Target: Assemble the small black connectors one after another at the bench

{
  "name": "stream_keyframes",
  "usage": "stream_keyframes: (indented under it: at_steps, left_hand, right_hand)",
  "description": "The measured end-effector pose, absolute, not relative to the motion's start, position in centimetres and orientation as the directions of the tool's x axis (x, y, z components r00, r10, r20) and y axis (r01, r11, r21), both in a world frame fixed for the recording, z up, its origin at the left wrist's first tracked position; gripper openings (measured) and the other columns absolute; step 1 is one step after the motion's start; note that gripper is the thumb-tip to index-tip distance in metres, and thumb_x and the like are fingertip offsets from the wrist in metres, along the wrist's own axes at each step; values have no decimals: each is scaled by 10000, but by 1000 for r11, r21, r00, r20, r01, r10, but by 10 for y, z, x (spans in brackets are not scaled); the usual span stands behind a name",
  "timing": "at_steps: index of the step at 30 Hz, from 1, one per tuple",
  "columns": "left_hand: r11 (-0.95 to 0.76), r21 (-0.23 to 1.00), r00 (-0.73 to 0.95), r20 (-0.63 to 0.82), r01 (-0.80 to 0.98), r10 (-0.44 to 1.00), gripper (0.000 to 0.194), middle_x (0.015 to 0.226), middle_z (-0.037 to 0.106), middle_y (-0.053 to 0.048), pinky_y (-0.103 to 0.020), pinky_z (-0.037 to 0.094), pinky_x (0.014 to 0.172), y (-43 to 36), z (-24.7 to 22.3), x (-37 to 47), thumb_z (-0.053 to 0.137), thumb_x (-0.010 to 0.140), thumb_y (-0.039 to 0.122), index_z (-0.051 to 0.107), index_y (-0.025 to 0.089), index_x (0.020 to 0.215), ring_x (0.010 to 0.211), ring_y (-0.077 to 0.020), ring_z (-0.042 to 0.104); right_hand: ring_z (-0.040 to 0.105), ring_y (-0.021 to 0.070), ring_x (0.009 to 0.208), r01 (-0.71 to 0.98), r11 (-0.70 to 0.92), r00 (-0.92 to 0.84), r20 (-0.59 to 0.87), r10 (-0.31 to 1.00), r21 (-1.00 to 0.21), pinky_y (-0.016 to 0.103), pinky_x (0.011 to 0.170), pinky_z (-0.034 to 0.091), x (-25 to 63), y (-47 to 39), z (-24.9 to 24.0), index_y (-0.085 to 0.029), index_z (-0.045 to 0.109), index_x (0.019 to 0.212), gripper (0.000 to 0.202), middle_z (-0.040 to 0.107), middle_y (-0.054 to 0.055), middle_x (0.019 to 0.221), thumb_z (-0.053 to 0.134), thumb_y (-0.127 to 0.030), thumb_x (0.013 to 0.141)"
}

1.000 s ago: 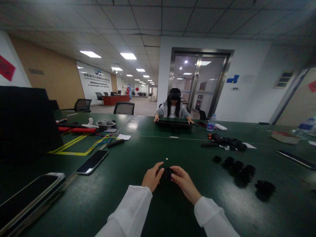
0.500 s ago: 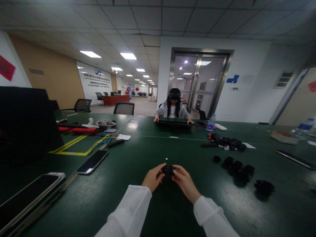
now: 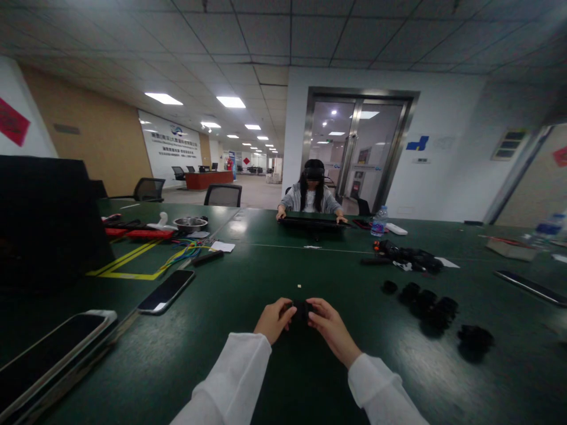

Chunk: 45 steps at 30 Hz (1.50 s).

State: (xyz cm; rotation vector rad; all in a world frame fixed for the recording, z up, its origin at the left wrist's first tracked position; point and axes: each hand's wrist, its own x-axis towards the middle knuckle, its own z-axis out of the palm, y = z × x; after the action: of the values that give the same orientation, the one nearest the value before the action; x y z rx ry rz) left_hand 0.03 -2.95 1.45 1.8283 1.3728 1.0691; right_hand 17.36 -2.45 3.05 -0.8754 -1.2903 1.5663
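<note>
Between my two hands is a small black part (image 3: pixel 301 311), dark against the green table, so its exact kind does not show. My left hand (image 3: pixel 273 320) pinches its left side with thumb and fingertips. On the other side, my right hand (image 3: pixel 328 326) grips it between thumb and fingers. Just beyond my hands, a tiny pale square (image 3: pixel 299 286) lies on the table. Off to the right stand several small black round parts (image 3: pixel 425 300), and one more black piece (image 3: pixel 475 337) lies nearer to me.
Two phones (image 3: pixel 166 291) lie at the left beside a large black box-like object (image 3: pixel 48 224). Cables (image 3: pixel 179 254) and a metal bowl (image 3: pixel 190 223) are behind them. Across the table (image 3: pixel 266 268), a person (image 3: pixel 312 195) holds a flat black object. A water bottle (image 3: pixel 379 222) stands at right.
The black part has turned slightly in my fingers and shows less of its outline. My fingertips have shifted a little on it; both hands stay in nearly the same place.
</note>
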Motion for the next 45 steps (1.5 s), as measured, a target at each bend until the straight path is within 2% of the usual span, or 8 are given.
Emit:
stream_keyframes:
  at_steps: [9,15,20,22,25,29,37,45]
  left_hand:
    - [-190,774,31,215,604,976,477,539,517,12,-228,395,563,-32,20,3,213,840,484,495,159,633,510,-119,523]
    - [-256,736,9,321,627,947,444,624,493,-10,-250,405,604,-30,17,2,246,854,422,496,155,603,580,-127,504]
    - [-393,753,11,456,528,890,157,868,514,-28,-258,459,618,-31,16,3,351,823,222,491,174,877,657,-120,525]
    - [-484,711,81,521,511,850,282,1030,486,-48,-293,465,732,-33,17,4,360,777,104,460,194,1025,811,-140,535]
    - [-589,608,199,586,532,785,464,1170,421,-38,-333,375,916,-35,19,5,352,726,13,434,232,1127,1054,-162,434]
    - [-578,604,218,563,549,797,497,1177,402,-34,-335,383,917,-35,18,6,415,705,18,439,256,1141,1072,-171,419]
    - [-504,679,203,476,534,856,470,1129,431,-31,-319,439,825,-33,17,2,450,727,65,442,279,1145,890,-147,509]
    - [-432,709,161,418,558,894,322,1031,497,-51,-291,438,735,-34,21,1,496,767,266,470,218,1084,828,-162,519]
  right_hand:
    - [514,194,883,-160,27,-399,89,913,-987,327,755,402,174,-23,27,-225,561,888,276,556,29,971,625,-212,620]
    - [518,207,912,-128,4,-372,52,927,-992,339,757,410,173,-23,24,-232,555,924,269,551,37,997,599,-255,660]
    - [546,169,773,-202,-75,-328,-5,945,-977,326,710,429,172,-22,27,-219,561,909,274,565,36,892,618,-313,658]
    - [544,150,708,-265,-112,-293,-31,956,-958,320,687,434,172,-21,27,-213,563,896,278,568,31,839,626,-326,651]
    - [541,141,680,-321,-144,-262,-58,963,-936,307,666,437,172,-20,27,-207,565,871,278,570,26,797,645,-324,632]
    - [543,137,664,-321,-148,-260,-63,964,-936,301,651,437,171,-19,26,-203,565,862,284,573,26,790,650,-332,624]
    - [539,141,664,-282,-135,-269,-57,961,-950,300,630,436,171,-22,31,-208,565,845,290,561,23,796,664,-328,601]
    - [536,155,746,-290,-116,-322,-17,947,-950,311,684,435,175,-22,30,-222,559,871,234,549,29,881,616,-288,653]
